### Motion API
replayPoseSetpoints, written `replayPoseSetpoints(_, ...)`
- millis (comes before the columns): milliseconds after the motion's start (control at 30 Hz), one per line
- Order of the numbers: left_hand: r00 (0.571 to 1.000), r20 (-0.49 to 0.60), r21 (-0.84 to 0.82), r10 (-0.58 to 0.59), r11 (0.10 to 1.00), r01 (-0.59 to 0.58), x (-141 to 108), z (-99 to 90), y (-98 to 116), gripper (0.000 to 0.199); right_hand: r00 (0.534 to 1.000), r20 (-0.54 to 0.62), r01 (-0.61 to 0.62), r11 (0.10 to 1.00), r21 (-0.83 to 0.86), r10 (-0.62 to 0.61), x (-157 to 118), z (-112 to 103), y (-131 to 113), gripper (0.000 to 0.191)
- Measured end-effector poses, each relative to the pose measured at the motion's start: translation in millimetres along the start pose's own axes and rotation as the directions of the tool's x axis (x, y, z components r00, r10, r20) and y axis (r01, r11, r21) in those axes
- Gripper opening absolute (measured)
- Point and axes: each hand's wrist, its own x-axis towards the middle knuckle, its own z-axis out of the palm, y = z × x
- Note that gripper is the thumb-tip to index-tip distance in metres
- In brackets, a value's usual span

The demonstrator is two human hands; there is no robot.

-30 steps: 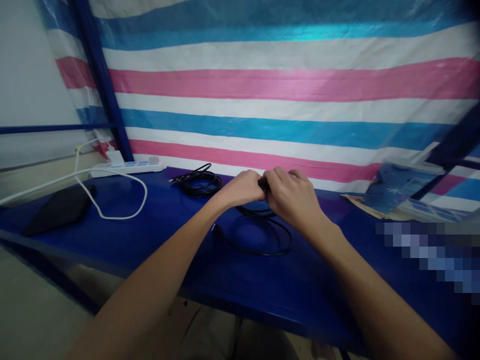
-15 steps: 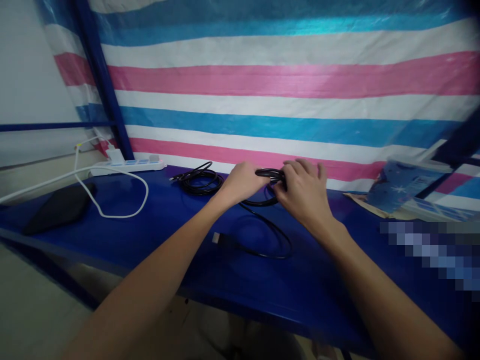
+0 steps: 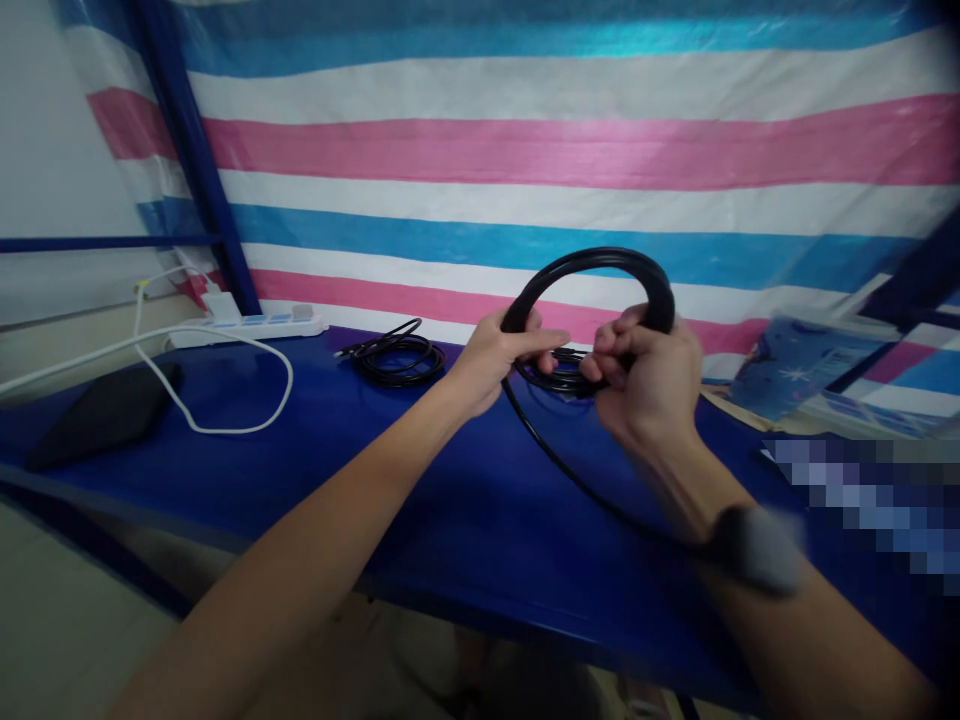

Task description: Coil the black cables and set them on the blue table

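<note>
A thick coil of black cable [image 3: 600, 262] arches up between my hands, raised above the blue desk. My left hand [image 3: 499, 360] is closed around the coil's left side, its thumb pointing right. Around the right side, my right hand [image 3: 649, 375] is closed with curled fingers. One loose length drops from my left hand and runs right to a blurred connector [image 3: 765, 550] hanging in front of my right forearm. Behind and below the raised coil, another black cable coil [image 3: 566, 378] lies on the desk, partly hidden by my hands.
A further black cable coil [image 3: 397, 360] rests left of my hands. Farther left are a white power strip [image 3: 262, 327], a looped white cable [image 3: 281, 400] and a flat black object [image 3: 109, 415]. A blue patterned package [image 3: 787, 365] stands at the right. Striped sheeting [image 3: 525, 150] hangs behind the desk [image 3: 300, 490].
The coil has come up off the desk and turned upright, held at both sides. Its loose connector end has swung from the desk's middle to the right, before my right forearm.
</note>
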Motion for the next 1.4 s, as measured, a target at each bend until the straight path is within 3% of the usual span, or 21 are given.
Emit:
replayPoseSetpoints(133, 0.99, -0.102, -0.125, -0.101, 0.988, 0.088, 0, 4.5, -1, 0.045, 0.979, 0.158, -0.094, 0.972, -0.216, 0.13, 5, -5, 8, 0.017)
replayPoseSetpoints(167, 0.98, -0.136, -0.107, -0.143, 0.986, 0.129, 0, 2.1, 1, 0.046, 0.979, 0.163, -0.07, 0.955, -0.287, 0.121, 8, -8, 8, 0.017)
replayPoseSetpoints(233, 0.961, -0.163, -0.012, -0.224, 0.974, 0.225, 2, -4.9, 7, 0.046, 0.99, 0.138, 0.08, 0.889, -0.451, -0.02, 13, -15, 6, 0.026)
replayPoseSetpoints(267, 0.953, -0.167, 0.057, -0.253, 0.962, 0.265, 2, -8.6, 10, 0.045, 0.981, 0.152, 0.188, 0.807, -0.559, -0.123, 14, -17, 5, 0.034)
replayPoseSetpoints(333, 0.949, -0.171, 0.224, -0.266, 0.927, 0.3, 2, -14.1, 16, 0.04, 0.914, 0.296, 0.403, 0.533, -0.744, -0.277, 15, -20, 2, 0.042)
replayPoseSetpoints(400, 0.954, -0.158, 0.389, -0.256, 0.872, 0.298, 0, -16.3, 20, 0.033, 0.829, 0.487, 0.555, 0.293, -0.779, -0.275, 12, -20, 1, 0.036)
replayPoseSetpoints(467, 0.96, -0.094, 0.511, -0.265, 0.814, 0.275, -3, -16.1, 23, 0.025, 0.769, 0.605, 0.639, 0.227, -0.735, -0.206, 7, -16, 2, 0.027)
replayPoseSetpoints(500, 0.961, -0.05, 0.541, -0.272, 0.801, 0.255, -4, -15.6, 23, 0.02, 0.766, 0.623, 0.64, 0.276, -0.717, -0.16, 6, -14, 3, 0.024)
replayPoseSetpoints(567, 0.969, 0.008, 0.546, -0.245, 0.813, 0.201, -4, -14.7, 24, 0.014, 0.819, 0.571, 0.524, 0.485, -0.701, -0.059, 4, -11, 4, 0.018)
replayPoseSetpoints(667, 0.993, -0.026, 0.442, -0.118, 0.889, 0.117, -2, -13.6, 22, 0.014, 0.947, 0.32, 0.167, 0.805, -0.569, 0.03, 4, -7, 1, 0.011)
replayPoseSetpoints(733, 0.998, -0.056, 0.345, -0.042, 0.937, 0.059, 0, -11.5, 19, 0.015, 0.99, 0.14, 0.022, 0.936, -0.352, 0.029, 4, -6, -2, 0.008)
replayPoseSetpoints(800, 0.996, -0.081, 0.292, 0.024, 0.956, 0.001, 2, -7.3, 14, 0.013, 1.0, 0.005, -0.024, 0.99, -0.137, 0.025, 4, -5, -5, 0.009)
replayPoseSetpoints(867, 0.977, -0.158, 0.376, 0.14, 0.924, -0.071, 2, -1.0, 7, 0.011, 0.996, -0.088, -0.028, 1.0, 0.01, 0.028, 4, -3, -6, 0.009)
replayPoseSetpoints(933, 0.908, -0.227, 0.566, 0.352, 0.806, -0.171, 0, 6.6, -1, 0.016, 0.986, -0.158, -0.036, 0.992, 0.124, 0.055, 3, -2, -6, 0.008)
replayPoseSetpoints(1000, 0.8, -0.218, 0.746, 0.559, 0.624, -0.232, -3, 14.1, -8, 0.033, 0.977, -0.193, -0.051, 0.978, 0.204, 0.091, 3, -1, -6, 0.007)
replayPoseSetpoints(1067, 0.741, -0.21, 0.84, 0.638, 0.506, -0.197, -6, 20.4, -12, 0.051, 0.973, -0.185, -0.091, 0.966, 0.24, 0.138, 4, -1, -7, 0.009)
replayPoseSetpoints(1133, 0.755, -0.291, 0.858, 0.588, 0.51, -0.066, -7, 24.5, -13, 0.064, 0.973, -0.167, -0.115, 0.961, 0.251, 0.16, 5, -1, -9, 0.012)
replayPoseSetpoints(1233, 0.77, -0.51, 0.74, 0.384, 0.653, 0.165, -5, 24.7, -15, 0.083, 0.979, -0.158, -0.084, 0.962, 0.259, 0.129, 5, 1, -9, 0.012)
replayPoseSetpoints(1300, 0.748, -0.649, 0.502, 0.136, 0.816, 0.287, 0, 21.1, -21, 0.083, 0.986, -0.131, -0.068, 0.966, 0.25, 0.104, 3, 4, -5, 0.009)
replayPoseSetpoints(1333, 0.751, -0.658, 0.312, -0.045, 0.892, 0.327, 3, 18.6, -24, 0.075, 0.99, -0.098, -0.076, 0.968, 0.237, 0.102, 1, 6, -2, 0.007)
replayPoseSetpoints(1400, 0.782, -0.516, -0.083, -0.351, 0.929, 0.361, 7, 13.0, -30, 0.044, 0.992, -0.011, -0.124, 0.974, 0.188, 0.128, -3, 10, 8, 0.007)
